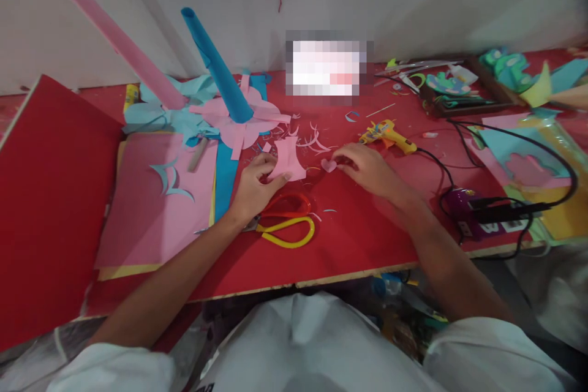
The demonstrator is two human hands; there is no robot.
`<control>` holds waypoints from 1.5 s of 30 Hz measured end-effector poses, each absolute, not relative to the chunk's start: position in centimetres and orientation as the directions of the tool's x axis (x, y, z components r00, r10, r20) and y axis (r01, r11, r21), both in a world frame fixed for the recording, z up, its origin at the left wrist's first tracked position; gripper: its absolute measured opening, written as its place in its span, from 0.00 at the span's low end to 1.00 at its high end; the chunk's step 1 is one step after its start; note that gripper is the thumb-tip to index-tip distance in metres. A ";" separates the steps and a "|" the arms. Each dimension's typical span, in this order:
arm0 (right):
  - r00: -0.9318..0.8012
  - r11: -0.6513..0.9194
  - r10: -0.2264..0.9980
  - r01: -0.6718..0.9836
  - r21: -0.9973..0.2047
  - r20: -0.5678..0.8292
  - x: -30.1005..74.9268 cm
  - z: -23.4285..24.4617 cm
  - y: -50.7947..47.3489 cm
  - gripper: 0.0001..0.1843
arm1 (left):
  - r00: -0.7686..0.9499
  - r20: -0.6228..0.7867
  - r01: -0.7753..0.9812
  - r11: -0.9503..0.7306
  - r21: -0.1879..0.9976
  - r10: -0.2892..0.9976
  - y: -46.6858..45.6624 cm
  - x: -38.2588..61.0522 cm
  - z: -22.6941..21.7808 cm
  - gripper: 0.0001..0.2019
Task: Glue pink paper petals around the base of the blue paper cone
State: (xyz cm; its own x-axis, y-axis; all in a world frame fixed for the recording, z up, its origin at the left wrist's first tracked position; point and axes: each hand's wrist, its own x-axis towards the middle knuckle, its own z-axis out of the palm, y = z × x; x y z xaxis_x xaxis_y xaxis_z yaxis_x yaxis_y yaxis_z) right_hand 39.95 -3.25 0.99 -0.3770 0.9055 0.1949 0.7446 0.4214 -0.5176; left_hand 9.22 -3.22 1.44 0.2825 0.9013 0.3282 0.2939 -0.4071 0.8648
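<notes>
Between the thumb and fingers of my left hand [260,187] is a pink paper piece [288,159] with curved, cut-in sides. My right hand [361,165] pinches the edge of a small pink paper heart [328,165] a little to the right of that piece. Just below my left hand lie scissors [287,233] with one orange and one yellow handle, their blades partly hidden by my wrist. Thin pink paper offcuts [316,139] are scattered behind both hands.
A yellow glue gun [390,136] lies behind my right hand, its black cord running to a purple box [468,211]. Blue [220,67] and pink [133,49] paper cones stand at the back left. Pink sheets [156,226] lie left; a brown tray [459,107] sits back right.
</notes>
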 end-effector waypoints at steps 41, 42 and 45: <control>-0.790 0.786 0.608 0.612 -0.086 -0.073 37.9 5.6 1.3 0.11 | 0.285 0.339 0.278 -0.416 0.866 0.897 -3.0 9.1 1.0 0.27; -0.787 0.782 0.612 0.616 -0.094 -0.076 38.0 5.6 1.3 0.12 | 0.283 0.337 0.281 -0.413 0.866 0.898 -3.0 9.1 1.0 0.27; -0.773 0.763 0.631 0.634 -0.122 -0.067 38.0 6.0 1.5 0.14 | 0.283 0.330 0.287 -0.408 0.867 0.901 -3.0 9.1 1.0 0.27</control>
